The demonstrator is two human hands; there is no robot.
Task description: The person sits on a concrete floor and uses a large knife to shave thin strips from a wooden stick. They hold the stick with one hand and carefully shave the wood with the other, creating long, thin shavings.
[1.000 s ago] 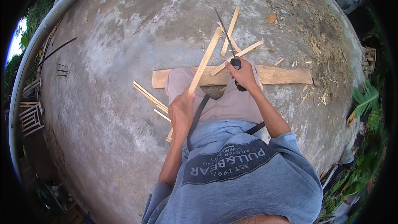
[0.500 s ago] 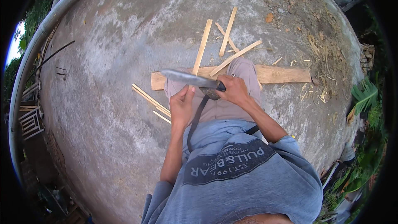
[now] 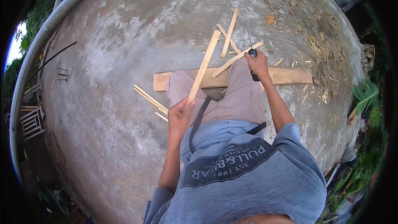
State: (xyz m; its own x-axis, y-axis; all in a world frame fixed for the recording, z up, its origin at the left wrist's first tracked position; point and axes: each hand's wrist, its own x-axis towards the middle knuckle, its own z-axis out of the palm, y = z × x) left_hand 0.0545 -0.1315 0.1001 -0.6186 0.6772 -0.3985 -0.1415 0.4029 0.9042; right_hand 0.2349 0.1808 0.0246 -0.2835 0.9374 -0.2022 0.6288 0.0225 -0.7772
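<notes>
Between the fingers and thumb of my left hand (image 3: 180, 115) is the lower end of a pale wooden strip (image 3: 204, 66), which slants up and away over my left knee. My right hand (image 3: 258, 64) is wrapped round the black handle of a large knife (image 3: 252, 52) above my right knee. Its blade is seen edge-on as a thin dark line pointing away from me. The knife and the strip are apart. Beyond my knees lies a thick wooden plank (image 3: 286, 75), set crosswise on the ground. One loose strip (image 3: 236, 60) rests across it.
More strips (image 3: 229, 33) lie on the concrete ahead, and thin sticks (image 3: 151, 99) lie left of my left leg. Wood shavings (image 3: 321, 95) and dry debris are scattered at the right. A curved grey pipe (image 3: 45, 25) runs along the left edge; green plants (image 3: 367, 95) grow at the right.
The knife has moved right, off the strip, and its blade has swung from pointing left to pointing away. My left hand has drawn the strip slightly nearer and lower.
</notes>
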